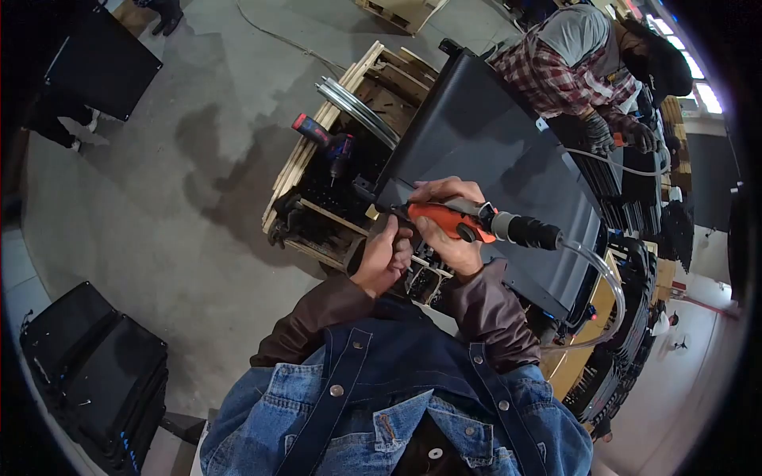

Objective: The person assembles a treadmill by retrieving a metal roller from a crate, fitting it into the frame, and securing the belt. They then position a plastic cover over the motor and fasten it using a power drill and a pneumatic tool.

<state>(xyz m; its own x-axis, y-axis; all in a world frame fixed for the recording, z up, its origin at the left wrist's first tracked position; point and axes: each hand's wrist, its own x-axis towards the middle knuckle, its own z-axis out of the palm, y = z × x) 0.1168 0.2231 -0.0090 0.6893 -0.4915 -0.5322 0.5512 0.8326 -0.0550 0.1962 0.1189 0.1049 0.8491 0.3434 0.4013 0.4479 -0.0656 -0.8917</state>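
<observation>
Right hand (456, 238) closed round the orange pneumatic tool (444, 220), which I hold at the black panel (492, 151)'s near edge. Left hand (385, 258) curled by its nose, grip unclear. Cordless drill (340, 151) on the wooden crate (290, 170).

A co-worker in a red plaid shirt (548, 75) stands upper right; flat black panels (115, 361) lie stacked lower left.

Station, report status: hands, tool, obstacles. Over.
Right hand gripping orange tool. Left hand curled near tool's tip, contents hidden. Clear hose loops aside, nothing visibly blocking.
</observation>
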